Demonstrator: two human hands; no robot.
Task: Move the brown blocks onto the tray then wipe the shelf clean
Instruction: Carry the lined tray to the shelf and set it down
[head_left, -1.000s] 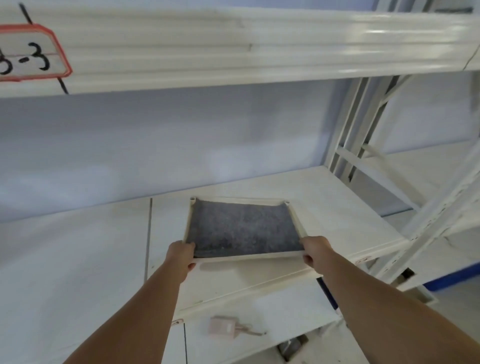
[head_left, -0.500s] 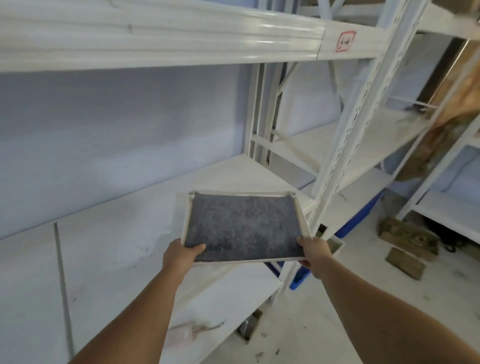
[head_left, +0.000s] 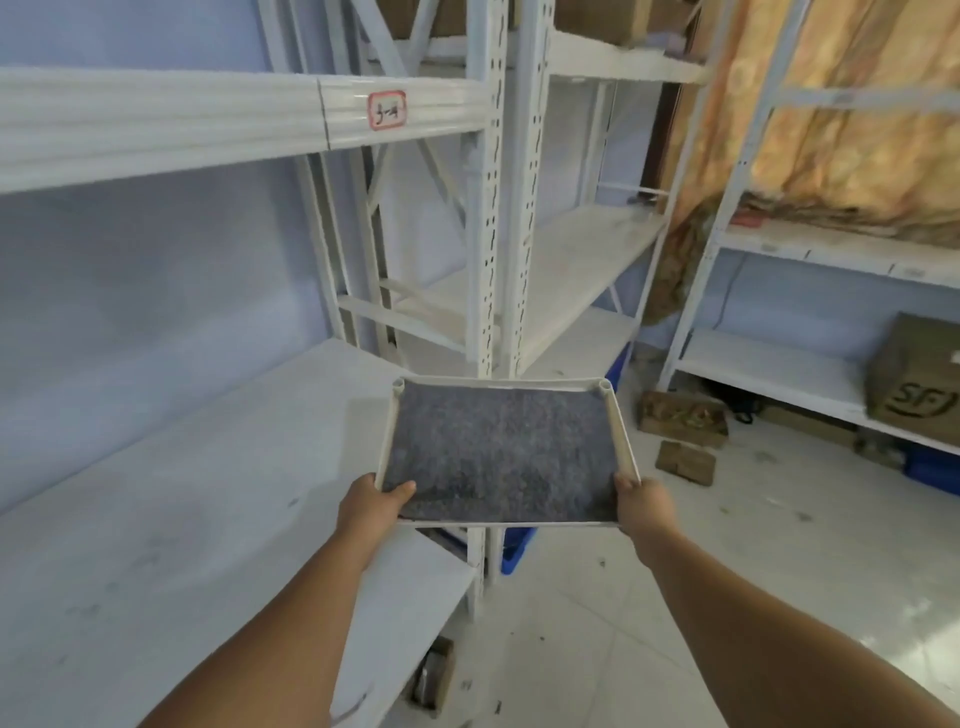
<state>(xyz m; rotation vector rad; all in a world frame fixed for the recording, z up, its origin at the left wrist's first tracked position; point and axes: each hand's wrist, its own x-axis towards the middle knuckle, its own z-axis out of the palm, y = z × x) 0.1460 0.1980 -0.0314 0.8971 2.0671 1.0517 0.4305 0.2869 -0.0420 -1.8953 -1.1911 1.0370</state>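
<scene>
I hold a white-rimmed tray (head_left: 618, 431) with a dark grey felt lining in the air, past the right end of the white shelf (head_left: 182, 509). My left hand (head_left: 371, 506) grips its near left corner, thumb on the felt. My right hand (head_left: 644, 504) grips the near right corner. Nothing lies on the tray. Two brown blocks lie on the floor beyond it: a larger one (head_left: 683, 418) and a smaller one (head_left: 685, 462).
White perforated uprights (head_left: 485, 218) stand just behind the tray. More white racks run to the right, with a cardboard box (head_left: 917, 379) on a low shelf. A blue bin (head_left: 514, 551) sits on the floor under the tray. The floor is pale tile.
The tray has been lifted off the shelf and carried to the right, out over the floor. My view turned right, bringing the brown blocks and the far racks into sight.
</scene>
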